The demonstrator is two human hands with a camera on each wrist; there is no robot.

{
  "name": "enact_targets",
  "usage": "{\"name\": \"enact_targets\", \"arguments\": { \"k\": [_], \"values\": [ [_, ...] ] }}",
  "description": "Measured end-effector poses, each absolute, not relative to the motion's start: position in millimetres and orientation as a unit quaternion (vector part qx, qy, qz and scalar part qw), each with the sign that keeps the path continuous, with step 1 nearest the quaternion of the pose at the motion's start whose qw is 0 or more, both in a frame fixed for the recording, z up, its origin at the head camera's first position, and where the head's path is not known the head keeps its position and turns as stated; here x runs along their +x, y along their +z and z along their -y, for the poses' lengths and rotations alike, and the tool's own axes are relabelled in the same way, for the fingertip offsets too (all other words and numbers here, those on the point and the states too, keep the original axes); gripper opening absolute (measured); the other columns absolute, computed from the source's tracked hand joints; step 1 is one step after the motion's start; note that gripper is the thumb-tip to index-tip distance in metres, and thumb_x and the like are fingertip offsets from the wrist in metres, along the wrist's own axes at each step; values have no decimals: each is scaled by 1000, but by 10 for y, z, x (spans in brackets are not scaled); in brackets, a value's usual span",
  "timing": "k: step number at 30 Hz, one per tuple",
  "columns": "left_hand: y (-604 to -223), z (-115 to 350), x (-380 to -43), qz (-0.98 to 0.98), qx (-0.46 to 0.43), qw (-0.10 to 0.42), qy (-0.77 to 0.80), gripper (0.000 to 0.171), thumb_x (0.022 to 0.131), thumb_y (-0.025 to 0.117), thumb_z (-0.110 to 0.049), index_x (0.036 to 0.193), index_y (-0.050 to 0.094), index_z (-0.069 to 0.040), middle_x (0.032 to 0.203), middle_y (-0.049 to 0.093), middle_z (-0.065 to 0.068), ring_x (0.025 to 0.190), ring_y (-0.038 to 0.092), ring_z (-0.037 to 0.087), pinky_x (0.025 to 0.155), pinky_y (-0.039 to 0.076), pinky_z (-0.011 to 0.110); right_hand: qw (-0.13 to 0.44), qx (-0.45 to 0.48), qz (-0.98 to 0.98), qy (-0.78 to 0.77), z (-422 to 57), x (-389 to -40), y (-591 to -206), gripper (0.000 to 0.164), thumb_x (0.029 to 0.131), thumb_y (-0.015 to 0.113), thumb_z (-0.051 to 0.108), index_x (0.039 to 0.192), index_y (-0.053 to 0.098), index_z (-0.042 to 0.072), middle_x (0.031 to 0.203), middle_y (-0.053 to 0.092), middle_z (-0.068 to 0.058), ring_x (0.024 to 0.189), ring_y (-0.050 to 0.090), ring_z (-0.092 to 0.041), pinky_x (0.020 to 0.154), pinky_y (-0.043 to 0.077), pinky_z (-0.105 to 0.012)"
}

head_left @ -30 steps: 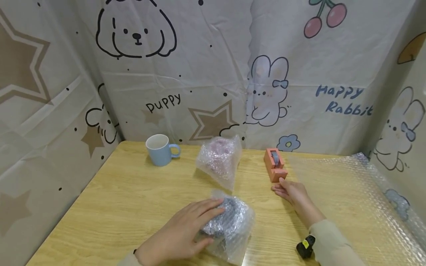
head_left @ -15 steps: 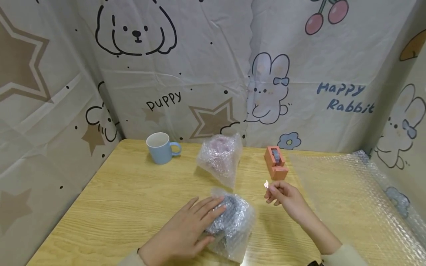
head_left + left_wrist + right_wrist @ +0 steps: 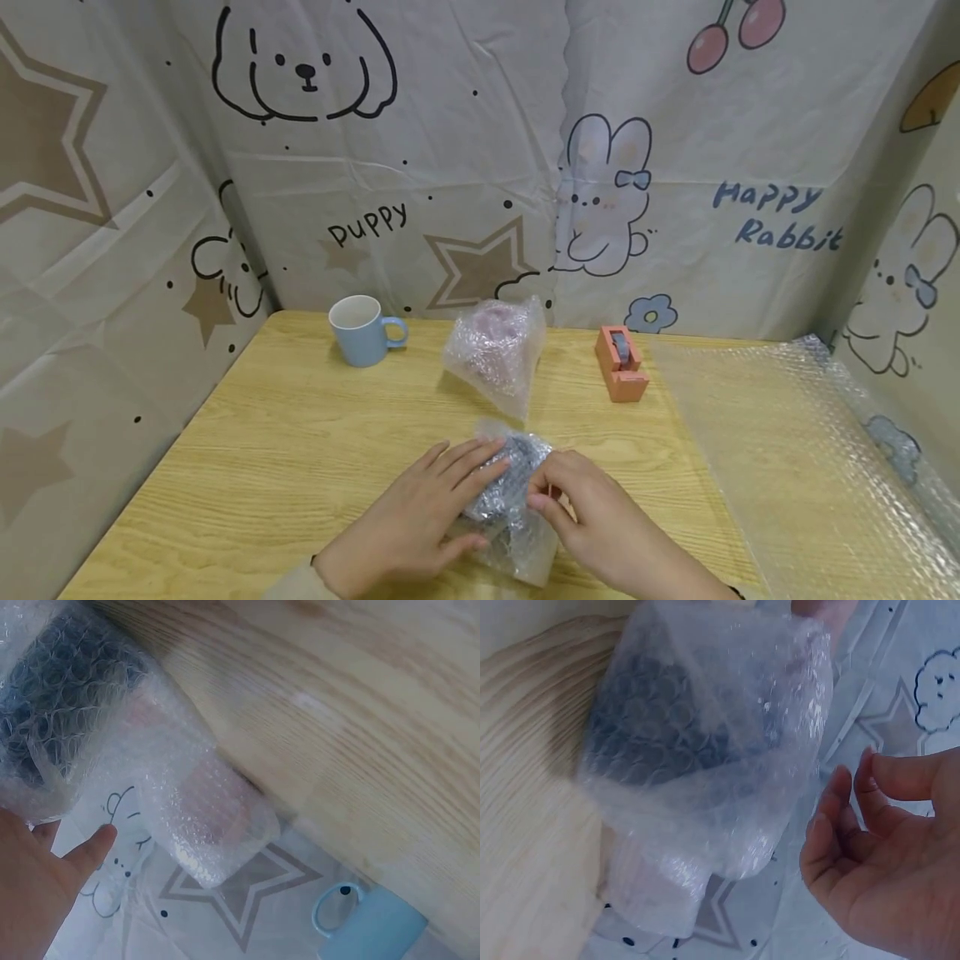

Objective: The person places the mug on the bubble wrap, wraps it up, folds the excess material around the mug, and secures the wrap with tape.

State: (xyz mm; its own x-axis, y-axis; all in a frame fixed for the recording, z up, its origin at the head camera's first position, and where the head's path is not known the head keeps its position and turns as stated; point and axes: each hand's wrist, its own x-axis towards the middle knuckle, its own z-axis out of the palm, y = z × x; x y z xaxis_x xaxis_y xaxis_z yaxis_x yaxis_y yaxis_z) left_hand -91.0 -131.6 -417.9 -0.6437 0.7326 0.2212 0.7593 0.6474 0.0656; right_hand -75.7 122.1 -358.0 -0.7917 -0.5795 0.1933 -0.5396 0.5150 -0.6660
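Note:
A bundle [image 3: 504, 492] of bubble wrap with something dark inside lies at the front middle of the table. My left hand [image 3: 416, 521] rests on its left side, fingers spread over the wrap. Over the bundle's right side, my right hand [image 3: 596, 525] holds thumb and forefinger together; the small strip of tape it pinches is hidden now. In the right wrist view the fingertips [image 3: 866, 761] are just beside the wrap. An orange tape dispenser [image 3: 622, 367] stands behind, to the right.
Behind the bundle stands a second wrapped bundle [image 3: 495, 354], with something pink inside. A light blue mug [image 3: 362, 337] is at the back left. A sheet of bubble wrap [image 3: 757, 417] covers the right of the table [image 3: 247, 467]. A printed cloth [image 3: 465, 150] hangs behind.
My right hand pulled a strip of tape off the dispenser and carried it left and toward me, over the bundle. My left hand has stayed on the wrap.

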Motion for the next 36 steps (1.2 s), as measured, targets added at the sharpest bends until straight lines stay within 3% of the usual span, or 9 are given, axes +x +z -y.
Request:
{"name": "enact_targets", "arguments": {
  "k": [6, 14, 26, 36],
  "values": [
    [-4188, 1318, -909, 900, -416, 91, -87, 91, 89, 65, -56, 159, 18, -22, 165, 15, -4, 148, 21, 21, 112, 33, 54, -24, -364, -898, -248, -1058, -718, -3582, 6, 92, 71, 17, 88, 67, 17, 85, 52, 16, 78, 42, -3, 66, 45, -18],
    [-4200, 1313, -896, 903, -408, 88, -98, 92, 87, 68, -55, 159, 20, -24, 165, 13, -7, 149, 18, 17, 114, 31, 50, -47, -369, -916, -152, -926, -708, -3636, 10, 86, 76, 17, 82, 67, 17, 80, 52, 13, 71, 42, -4, 62, 42, -18],
    [-4221, 1301, -887, 902, -407, 96, -110, 91, 86, 70, -54, 158, 23, -25, 164, 15, -7, 149, 18, 17, 115, 30, 48, -148, -365, -915, -93, -835, -685, -3789, 20, 87, 76, 27, 79, 69, 10, 74, 49, 7, 67, 40, -8, 56, 37, -17],
    [-4273, 1290, -921, 878, -437, 134, -140, 89, 85, 73, -51, 155, 30, -18, 162, 24, 0, 146, 25, 22, 114, 33, 46, -198, -328, -923, -37, -808, -748, -3752, 36, 77, 83, 38, 68, 70, 5, 63, 52, 3, 58, 49, -12, 53, 43, -22]
  ]
}}
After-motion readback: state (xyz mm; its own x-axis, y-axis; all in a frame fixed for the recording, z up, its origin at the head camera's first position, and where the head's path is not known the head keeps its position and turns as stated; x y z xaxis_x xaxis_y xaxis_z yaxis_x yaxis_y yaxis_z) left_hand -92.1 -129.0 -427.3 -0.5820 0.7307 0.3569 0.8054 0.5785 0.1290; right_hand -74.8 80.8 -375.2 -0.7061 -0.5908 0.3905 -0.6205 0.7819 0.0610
